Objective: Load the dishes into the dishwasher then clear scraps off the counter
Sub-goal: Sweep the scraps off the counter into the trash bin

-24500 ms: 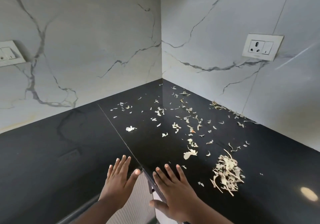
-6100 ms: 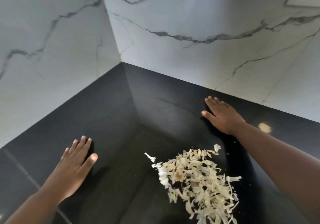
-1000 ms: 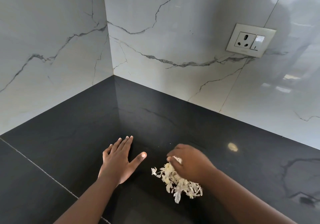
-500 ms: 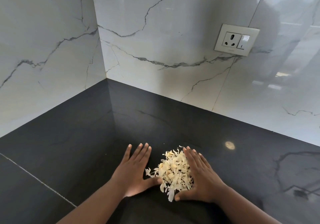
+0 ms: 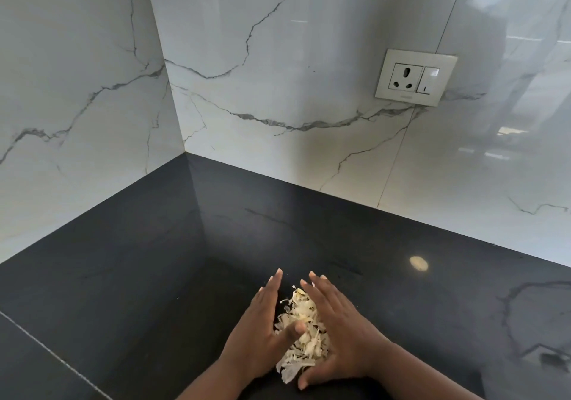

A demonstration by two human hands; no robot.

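Note:
A heap of pale yellowish scraps (image 5: 304,334) lies on the black counter (image 5: 154,276), near its front. My left hand (image 5: 262,331) presses against the heap's left side with straight fingers, its thumb reaching across the scraps. My right hand (image 5: 340,334) presses flat against the heap's right side, fingers straight, thumb low at the front. The two hands squeeze the heap into a narrow ridge between them. No dishes and no dishwasher are in view.
White marble-look walls (image 5: 278,90) meet in a corner behind the counter. A wall socket with a switch (image 5: 415,77) sits on the right wall. A thin seam (image 5: 55,358) crosses the counter at the lower left.
Both hands have closed in on the scraps, pushing the spread heap into a tighter, narrower pile between the palms. The view has shifted slightly toward the right.

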